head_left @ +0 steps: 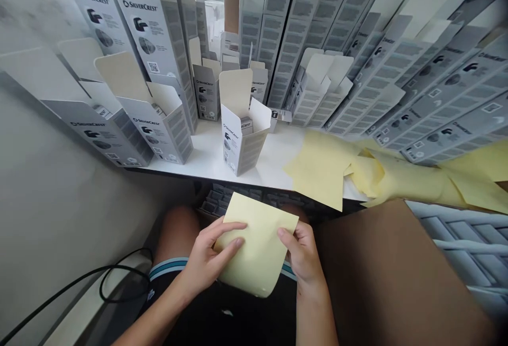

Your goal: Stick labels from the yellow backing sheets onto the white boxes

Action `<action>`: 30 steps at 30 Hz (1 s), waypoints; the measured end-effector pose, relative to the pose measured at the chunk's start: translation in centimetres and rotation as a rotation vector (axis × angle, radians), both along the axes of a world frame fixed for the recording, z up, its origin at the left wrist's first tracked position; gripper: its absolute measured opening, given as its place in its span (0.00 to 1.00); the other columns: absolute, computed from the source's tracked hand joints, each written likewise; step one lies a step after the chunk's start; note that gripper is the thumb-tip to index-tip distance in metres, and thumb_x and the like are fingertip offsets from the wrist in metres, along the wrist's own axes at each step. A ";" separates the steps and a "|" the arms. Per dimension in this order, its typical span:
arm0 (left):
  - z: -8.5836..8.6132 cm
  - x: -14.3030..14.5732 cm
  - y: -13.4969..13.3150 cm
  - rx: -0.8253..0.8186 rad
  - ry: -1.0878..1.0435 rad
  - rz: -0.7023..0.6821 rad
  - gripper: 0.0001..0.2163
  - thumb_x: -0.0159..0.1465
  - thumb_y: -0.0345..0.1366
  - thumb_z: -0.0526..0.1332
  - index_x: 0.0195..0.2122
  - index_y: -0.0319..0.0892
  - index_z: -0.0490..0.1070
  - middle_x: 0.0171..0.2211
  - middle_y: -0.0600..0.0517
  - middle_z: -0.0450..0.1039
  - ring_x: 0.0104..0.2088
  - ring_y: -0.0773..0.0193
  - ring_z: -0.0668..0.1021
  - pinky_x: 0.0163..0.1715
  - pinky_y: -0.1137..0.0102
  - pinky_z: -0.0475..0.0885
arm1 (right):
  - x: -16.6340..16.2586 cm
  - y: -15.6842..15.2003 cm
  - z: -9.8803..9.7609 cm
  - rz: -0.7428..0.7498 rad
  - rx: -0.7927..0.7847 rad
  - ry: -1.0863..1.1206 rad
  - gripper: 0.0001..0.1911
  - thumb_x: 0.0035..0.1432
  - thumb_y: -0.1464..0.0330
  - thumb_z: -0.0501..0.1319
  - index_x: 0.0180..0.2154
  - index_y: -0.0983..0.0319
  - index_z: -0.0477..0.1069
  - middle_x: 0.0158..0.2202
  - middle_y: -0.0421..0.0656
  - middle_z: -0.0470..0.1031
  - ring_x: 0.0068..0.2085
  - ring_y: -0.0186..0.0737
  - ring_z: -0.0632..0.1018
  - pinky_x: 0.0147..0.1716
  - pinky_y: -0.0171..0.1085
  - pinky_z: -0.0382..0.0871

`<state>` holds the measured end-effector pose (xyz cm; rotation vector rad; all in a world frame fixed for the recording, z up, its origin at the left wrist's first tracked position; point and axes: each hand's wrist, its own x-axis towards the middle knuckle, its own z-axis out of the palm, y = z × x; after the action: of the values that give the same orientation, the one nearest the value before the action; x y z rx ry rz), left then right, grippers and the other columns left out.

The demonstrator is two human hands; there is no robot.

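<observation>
Currently yellow sheet point(257, 251) is being pinched at lower centre of frame, over lap, by left hand point(204, 264) and right hand point(305, 258), both closed on its edges. Step judged: sheet being readied. Next move prob. calls for steady 2-hand grip toward open box point(246, 145), centre.

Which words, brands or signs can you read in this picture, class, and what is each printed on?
"SILVERCREST": tall box standing at the back left.
"SILVERCREST": small open box on the white table.
Too blurred to read: grey print panels on the box sides.
No text: yellow sheet held by left hand and right hand.
</observation>
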<state>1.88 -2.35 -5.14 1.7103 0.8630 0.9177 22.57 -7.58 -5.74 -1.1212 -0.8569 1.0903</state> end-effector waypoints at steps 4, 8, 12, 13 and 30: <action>-0.7 0.0 -0.1 -0.007 0.010 0.033 0.09 0.66 0.36 0.65 0.46 0.47 0.80 0.47 0.48 0.79 0.46 0.58 0.80 0.45 0.70 0.75 | -0.1 0.0 -0.1 0.044 -0.014 -0.027 0.16 0.58 0.57 0.67 0.26 0.63 0.76 0.21 0.39 0.72 0.21 0.31 0.68 0.21 0.31 0.61; -0.5 -0.7 0.4 0.020 0.087 -0.009 0.08 0.67 0.36 0.64 0.46 0.46 0.77 0.44 0.50 0.79 0.44 0.60 0.80 0.44 0.71 0.73 | 1.5 -0.4 0.6 0.095 0.002 -0.081 0.12 0.57 0.59 0.68 0.39 0.59 0.79 0.32 0.42 0.80 0.32 0.39 0.78 0.31 0.34 0.72; 1.6 -1.5 1.9 0.038 0.216 -0.295 0.05 0.69 0.36 0.62 0.45 0.45 0.74 0.41 0.51 0.79 0.40 0.63 0.79 0.39 0.73 0.71 | 3.7 -0.3 3.0 0.216 -0.016 -0.201 0.21 0.59 0.58 0.66 0.53 0.57 0.76 0.47 0.46 0.81 0.47 0.46 0.80 0.46 0.39 0.74; 2.2 -1.6 2.4 0.045 0.237 -0.369 0.05 0.69 0.35 0.61 0.44 0.44 0.74 0.40 0.52 0.79 0.39 0.63 0.79 0.38 0.74 0.71 | 3.8 -0.2 3.5 0.298 -0.060 -0.239 0.18 0.60 0.59 0.66 0.50 0.58 0.77 0.44 0.46 0.82 0.44 0.45 0.80 0.43 0.37 0.74; 1.8 0.6 1.0 0.497 0.137 -0.180 0.07 0.64 0.32 0.68 0.44 0.43 0.78 0.36 0.49 0.78 0.35 0.62 0.77 0.35 0.68 0.72 | 0.0 -0.9 2.1 0.484 -0.126 -0.328 0.18 0.64 0.58 0.60 0.26 0.63 0.71 0.23 0.38 0.69 0.24 0.32 0.68 0.24 0.32 0.60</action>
<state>2.52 -1.39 -3.33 2.2596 0.5813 0.9509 22.53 -8.48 -3.61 -1.2527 -1.3838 1.3899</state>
